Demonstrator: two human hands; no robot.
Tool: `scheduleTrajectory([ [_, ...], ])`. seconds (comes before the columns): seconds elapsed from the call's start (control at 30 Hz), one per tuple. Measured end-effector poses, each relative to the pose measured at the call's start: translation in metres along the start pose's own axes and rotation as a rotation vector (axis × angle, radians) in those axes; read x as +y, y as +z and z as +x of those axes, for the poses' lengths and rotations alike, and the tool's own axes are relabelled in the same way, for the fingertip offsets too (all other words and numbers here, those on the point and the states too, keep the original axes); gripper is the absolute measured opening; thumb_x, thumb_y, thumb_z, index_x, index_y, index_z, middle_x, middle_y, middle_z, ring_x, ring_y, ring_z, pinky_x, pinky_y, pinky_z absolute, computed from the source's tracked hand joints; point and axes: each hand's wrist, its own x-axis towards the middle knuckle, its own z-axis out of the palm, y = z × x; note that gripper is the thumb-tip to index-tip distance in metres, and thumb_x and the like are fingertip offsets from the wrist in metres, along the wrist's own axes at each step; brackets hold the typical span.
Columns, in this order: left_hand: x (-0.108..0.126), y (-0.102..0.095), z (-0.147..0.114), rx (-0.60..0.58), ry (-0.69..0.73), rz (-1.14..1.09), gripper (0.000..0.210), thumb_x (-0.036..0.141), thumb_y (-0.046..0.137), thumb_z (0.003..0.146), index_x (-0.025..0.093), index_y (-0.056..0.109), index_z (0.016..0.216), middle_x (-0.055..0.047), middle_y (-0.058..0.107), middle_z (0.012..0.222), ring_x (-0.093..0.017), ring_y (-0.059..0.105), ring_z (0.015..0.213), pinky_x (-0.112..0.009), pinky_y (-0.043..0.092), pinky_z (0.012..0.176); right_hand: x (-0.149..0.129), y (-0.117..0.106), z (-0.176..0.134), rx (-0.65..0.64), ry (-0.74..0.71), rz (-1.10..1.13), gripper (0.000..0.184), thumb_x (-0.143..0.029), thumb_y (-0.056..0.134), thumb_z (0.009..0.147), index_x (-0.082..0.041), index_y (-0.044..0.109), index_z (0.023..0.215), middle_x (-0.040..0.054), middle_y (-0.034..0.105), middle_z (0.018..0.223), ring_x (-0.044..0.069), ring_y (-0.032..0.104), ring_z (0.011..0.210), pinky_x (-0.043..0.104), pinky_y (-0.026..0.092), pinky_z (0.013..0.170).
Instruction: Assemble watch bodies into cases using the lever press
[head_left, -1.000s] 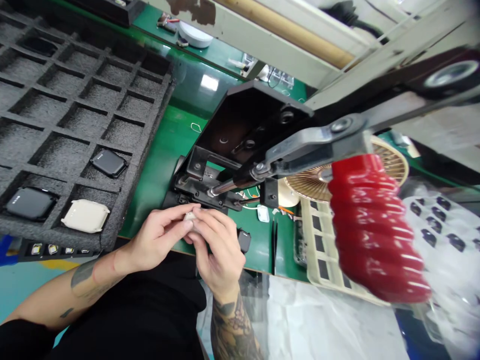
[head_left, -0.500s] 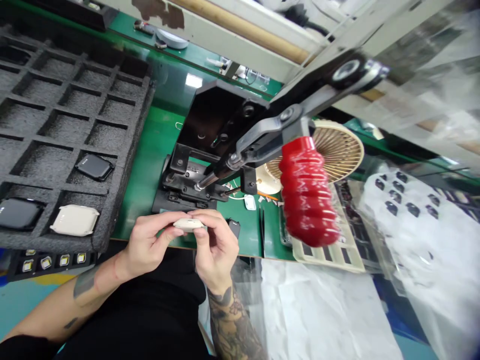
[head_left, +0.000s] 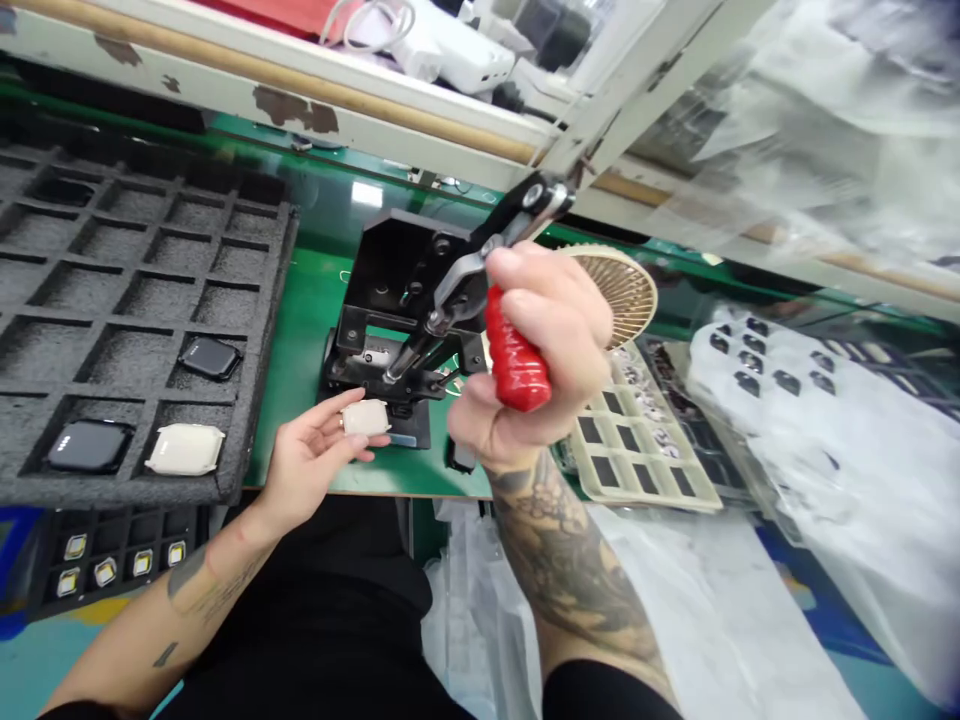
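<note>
Between the thumb and fingers of my left hand (head_left: 311, 450) is a cream smartwatch case (head_left: 365, 418), its broad face turned up, just in front of the press base (head_left: 405, 427). My right hand (head_left: 555, 350) is wrapped round the red ribbed handle (head_left: 521, 370) of a black toggle press (head_left: 409, 270). A dark watch case (head_left: 460, 456) lies on the green bench by my right wrist, partly covered by it. To the left, a foam tray (head_left: 142, 345) holds another cream watch case (head_left: 185, 449) and dark ones (head_left: 90, 445).
A cream fan (head_left: 615, 290) stands behind my right hand. Right of it is a compartment box (head_left: 645, 440) with small parts. White sheeting (head_left: 810, 430) bears several dark pieces. Below the foam tray sits a black tray (head_left: 124, 565) of small square parts. A shelf rail (head_left: 300, 110) crosses the back.
My right hand has let go of the cream watch case and taken hold of the red handle. My left hand alone keeps the case, now tilted face up and nearer the press base.
</note>
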Motion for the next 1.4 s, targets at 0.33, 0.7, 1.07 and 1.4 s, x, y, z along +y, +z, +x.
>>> scheduleTrajectory([
  [0.33,-0.002,0.001,-0.006,0.008,0.091,0.177,0.037,0.019,0.098,0.085,0.018,0.074,0.113,-0.01,0.088,0.109,-0.019,0.086,0.098,-0.024,0.07,0.087,-0.048,-0.009,0.03,0.394,0.025,0.114,0.058,-0.063,0.051,0.117,-0.019,0.068,0.151,0.0077,0.07,0.137,0.027,0.08,0.122,0.039,0.062,0.095],
  [0.7,0.014,-0.011,-0.049,-0.124,0.725,0.921,0.043,0.006,0.081,0.095,0.012,0.075,0.137,-0.012,0.086,0.121,-0.019,0.084,0.112,-0.023,0.065,0.11,-0.028,0.029,-0.121,-0.541,0.191,-0.095,0.051,-0.011,0.05,0.113,-0.017,0.056,0.163,0.0206,0.067,0.153,0.034,0.063,0.146,0.06,0.059,0.123],
  [1.07,0.028,0.003,-0.034,-0.009,0.707,1.42,0.048,0.012,0.073,0.107,0.01,0.064,0.154,-0.02,0.075,0.133,-0.03,0.08,0.117,-0.039,0.069,0.096,-0.031,0.02,-0.126,-0.374,0.367,0.014,0.052,-0.009,0.048,0.113,-0.026,0.061,0.161,0.0144,0.069,0.145,0.027,0.068,0.14,0.048,0.062,0.12],
  [1.4,0.024,0.035,0.026,-0.258,0.357,1.773,0.036,0.007,0.059,0.108,0.015,0.073,0.14,-0.018,0.079,0.14,-0.03,0.085,0.094,-0.041,0.067,0.073,-0.044,-0.019,-0.137,-0.154,0.318,-0.091,0.065,-0.006,0.056,0.109,-0.029,0.055,0.17,0.0156,0.07,0.149,0.031,0.071,0.139,0.053,0.067,0.11],
])
